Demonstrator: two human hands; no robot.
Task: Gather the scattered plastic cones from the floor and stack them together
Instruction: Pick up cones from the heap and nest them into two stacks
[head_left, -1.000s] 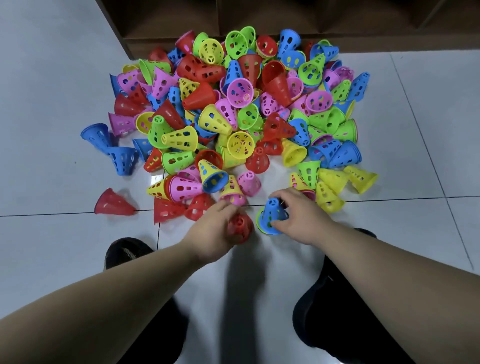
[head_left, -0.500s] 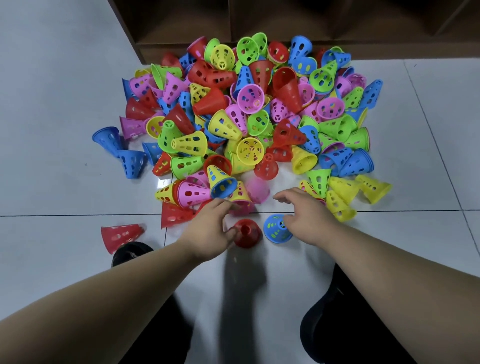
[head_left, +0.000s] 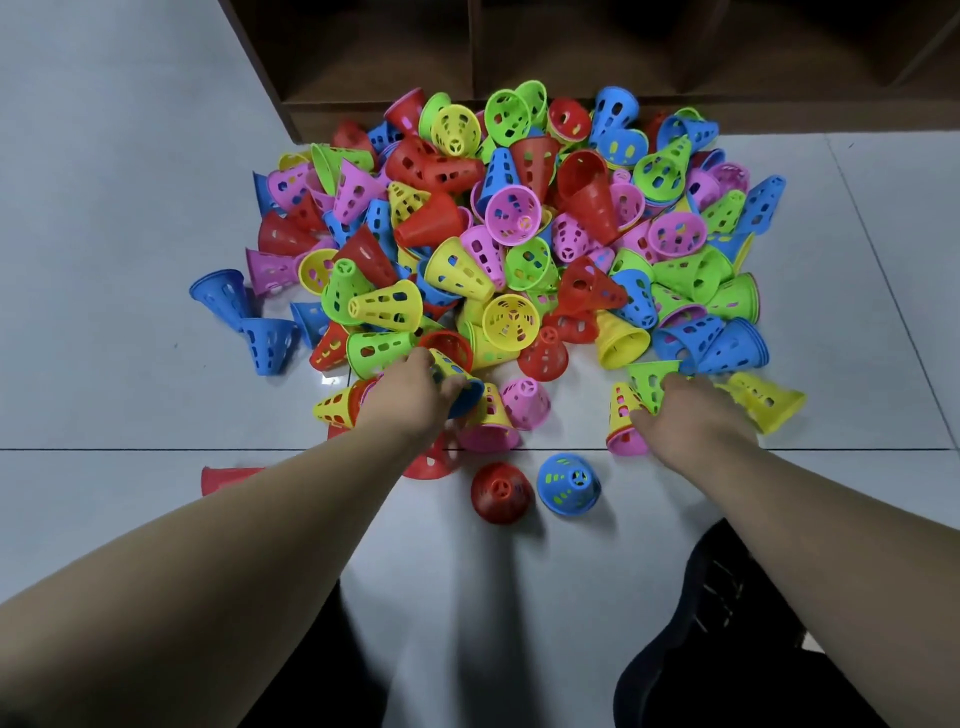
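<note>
A big heap of perforated plastic cones (head_left: 511, 218) in red, blue, green, yellow and pink covers the floor ahead. My left hand (head_left: 410, 395) grips a yellow cone nested in a blue one (head_left: 460, 376) at the heap's near edge. My right hand (head_left: 691, 415) reaches into the near right side, its fingers and thumb round a green cone (head_left: 647, 376), with a yellow-over-pink cone (head_left: 621, 415) beside the thumb. Closer to me, a red cone (head_left: 501, 491) and a blue cone (head_left: 569, 483) stand upright side by side, apart from both hands.
A dark wooden shelf unit (head_left: 363, 78) backs the heap. A lone red cone (head_left: 228, 478) lies left of my left arm. Two blue cones (head_left: 244, 317) sit at the heap's left edge. My dark shoe (head_left: 727, 623) is near the bottom right on the grey tile floor (head_left: 104, 260).
Both hands let go of the red and blue cones, which now stand on the floor. The left hand moved forward to the yellow-and-blue cone, the right hand forward-right to the green cone.
</note>
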